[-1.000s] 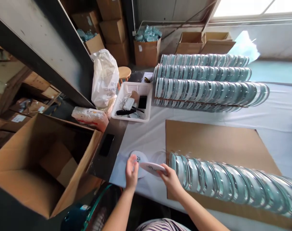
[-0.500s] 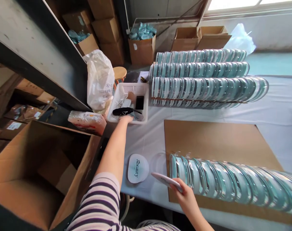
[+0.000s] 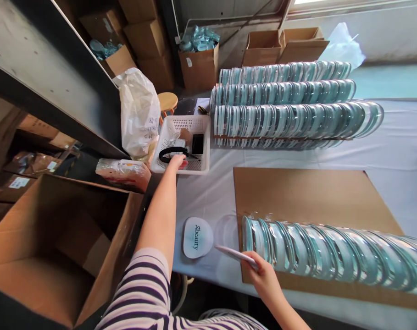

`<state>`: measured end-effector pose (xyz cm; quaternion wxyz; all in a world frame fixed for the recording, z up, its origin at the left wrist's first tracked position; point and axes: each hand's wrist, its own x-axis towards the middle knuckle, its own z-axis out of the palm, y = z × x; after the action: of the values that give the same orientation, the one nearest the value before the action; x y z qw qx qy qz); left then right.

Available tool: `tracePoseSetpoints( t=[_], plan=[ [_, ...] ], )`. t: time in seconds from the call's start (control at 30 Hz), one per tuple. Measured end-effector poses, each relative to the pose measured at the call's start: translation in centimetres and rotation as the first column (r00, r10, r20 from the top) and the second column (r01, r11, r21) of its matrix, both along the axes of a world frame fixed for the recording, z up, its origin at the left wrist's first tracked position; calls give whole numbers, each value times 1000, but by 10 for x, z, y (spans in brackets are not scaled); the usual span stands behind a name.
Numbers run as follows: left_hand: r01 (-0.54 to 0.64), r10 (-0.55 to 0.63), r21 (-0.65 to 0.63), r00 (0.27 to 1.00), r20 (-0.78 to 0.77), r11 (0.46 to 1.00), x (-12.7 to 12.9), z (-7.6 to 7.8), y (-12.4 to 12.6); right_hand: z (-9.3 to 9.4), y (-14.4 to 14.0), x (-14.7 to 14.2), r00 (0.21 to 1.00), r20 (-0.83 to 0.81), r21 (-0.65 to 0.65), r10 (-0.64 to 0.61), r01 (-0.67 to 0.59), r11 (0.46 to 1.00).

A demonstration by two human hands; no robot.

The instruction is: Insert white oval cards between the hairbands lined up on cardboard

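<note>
My left hand (image 3: 178, 161) reaches into a white perforated plastic basket (image 3: 205, 167), its fingers curled at a black looped strap (image 3: 167, 152). A small red thing shows beside the fingertips, too little of it to name. A phone-like black rectangle (image 3: 197, 144) and some white items lie in the same basket. My right hand (image 3: 259, 270) is closed on the end of a flat white disc (image 3: 234, 252), held nearly edge-on above the table. Left of it, a rounded white disc with "beauty" lettering (image 3: 197, 238) lies face up.
A row of clear teal-edged pieces (image 3: 318, 252) stands on a cardboard sheet (image 3: 297, 188) at the right. More such rows (image 3: 291, 119) stand farther back. An open carton (image 3: 105, 256) is at the left, near a white plastic bag (image 3: 137, 110) and a wooden stool (image 3: 167, 100).
My left hand has moved slightly farther into the basket, and the black strap now stands up as a wider loop. My right hand still holds the white disc, tilted more edge-on.
</note>
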<state>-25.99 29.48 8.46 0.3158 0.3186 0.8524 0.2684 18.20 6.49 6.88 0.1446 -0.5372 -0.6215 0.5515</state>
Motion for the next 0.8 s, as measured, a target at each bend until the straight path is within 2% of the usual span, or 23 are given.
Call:
tracePoseSetpoints(
  t=[0.1,0.17,0.2,0.27,0.3,0.33,0.37,0.4,0.43,0.47,0.53,0.63,0.67,0.73,0.8],
  plan=[
    [-34,37,79,999,-39,996,6,7,-16,7,8,-4,1000,-17,1,22,-22,1000],
    [-27,34,155,999,-38,988,25,9,-39,16,18,-9,999,-46,-9,-29,28,1000],
    [-33,29,227,999,18,973,42,8,-55,23,24,-12,994,-70,-28,-87,85,996],
    [-116,-12,425,958,288,898,91,4,-92,38,38,-19,955,-143,-112,-259,245,963],
    [-209,-66,502,877,476,839,121,3,-113,46,45,-22,913,-188,-179,-361,330,927],
    [-311,-139,527,747,650,791,153,3,-134,54,52,-25,856,-236,-260,-460,400,879],
    [-381,-205,495,593,779,781,186,4,-155,60,58,-27,792,-272,-341,-547,452,824],
    [-396,-250,442,449,858,805,217,7,-174,65,63,-28,736,-298,-413,-608,475,777],
    [-386,-263,387,335,905,838,245,11,-189,69,67,-28,695,-319,-466,-644,477,745],
    [-382,-237,328,268,934,864,270,15,-201,73,68,-26,674,-335,-499,-658,465,731],
    [-427,-129,227,247,960,875,306,21,-215,77,67,-18,686,-356,-514,-635,423,746],
    [-515,5,130,253,968,847,329,26,-219,82,64,5,787,-353,-393,-507,367,843],
    [-511,21,97,221,975,854,333,27,-220,84,66,15,818,-351,-312,-455,355,881],
    [-441,52,1,108,993,897,340,30,-226,92,72,37,843,-391,-147,-369,339,929],
    [-287,109,-114,-33,994,951,352,33,-236,104,81,58,834,-478,-71,-275,275,959]
  ],
)
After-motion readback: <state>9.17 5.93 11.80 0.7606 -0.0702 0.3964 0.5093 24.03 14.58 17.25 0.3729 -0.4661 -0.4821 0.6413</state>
